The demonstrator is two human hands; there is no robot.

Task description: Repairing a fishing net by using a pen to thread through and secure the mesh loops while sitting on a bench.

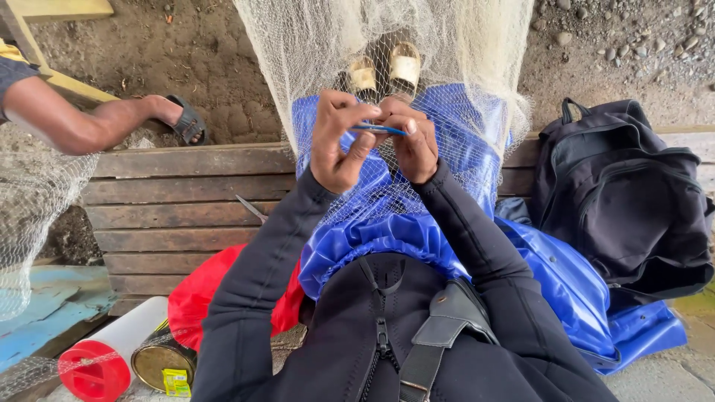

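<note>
Both hands (376, 141) raised together, pinching blue needle (380, 129) at net (387, 52).

Left hand (339, 141) and right hand (410, 141) pinch a blue needle (380, 129) against pale netting (387, 45).

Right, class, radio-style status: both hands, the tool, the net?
Left hand and right hand pinch thin blue netting needle. Pale mesh fishing net draped over blue-clad knees. Nothing blocking.

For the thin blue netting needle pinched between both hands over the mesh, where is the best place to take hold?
Grip the blue needle at its bare middle, from above: it lies level, with the left hand and right hand covering its ends and the white net beneath.
</note>
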